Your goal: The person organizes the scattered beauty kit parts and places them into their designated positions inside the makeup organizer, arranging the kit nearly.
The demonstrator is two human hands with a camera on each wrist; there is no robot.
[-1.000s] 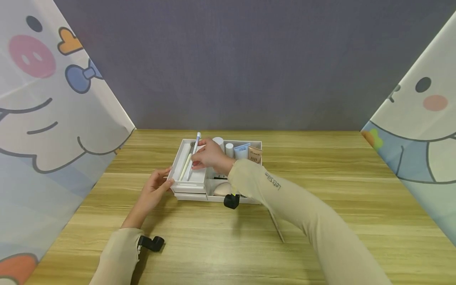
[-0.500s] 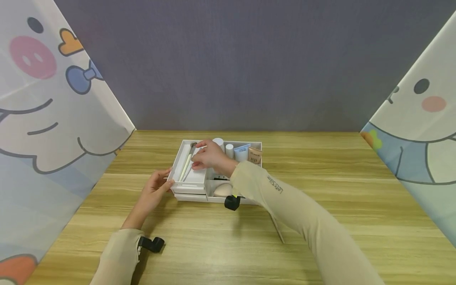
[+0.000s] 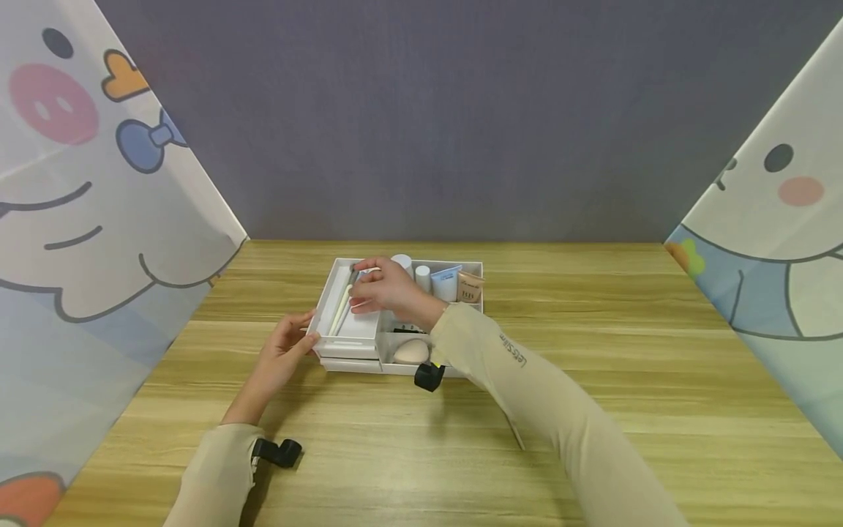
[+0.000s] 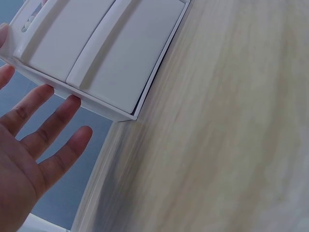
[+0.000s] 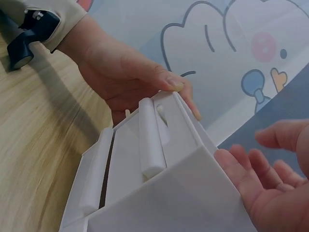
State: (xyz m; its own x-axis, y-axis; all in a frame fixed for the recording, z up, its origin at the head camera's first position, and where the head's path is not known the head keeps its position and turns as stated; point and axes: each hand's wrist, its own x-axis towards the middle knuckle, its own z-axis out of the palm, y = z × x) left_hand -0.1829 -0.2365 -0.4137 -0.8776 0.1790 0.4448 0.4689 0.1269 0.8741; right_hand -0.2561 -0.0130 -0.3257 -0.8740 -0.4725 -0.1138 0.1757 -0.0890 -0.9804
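Observation:
A white makeup organizer [image 3: 349,351] with two drawer fronts stands on the table. My left hand [image 3: 283,355] grips its front left corner, thumb on the upper front edge and fingertips along the side in the left wrist view. Over the open top tray [image 3: 319,322] is my right hand [image 3: 388,289], its fingers loosely bent and its thumb apart from them in the right wrist view. A makeup brush [image 3: 341,311] with a pale yellow handle lies in the tray. The slim white stick beside it is mostly hidden by the right hand.
Right of the tray, compartments hold a blue tube [image 3: 446,284], a tan BB tube [image 3: 470,288], a white-capped bottle [image 3: 423,277] and a beige makeup sponge [image 3: 411,352]. A thin pale strip [image 3: 515,433] sticks out below the right sleeve. Printed panels flank the table.
The slim white stick has gone from slanting above the tray rim in my right fingers to low in the tray. My right hand has shifted slightly left; my left hand stays at the corner.

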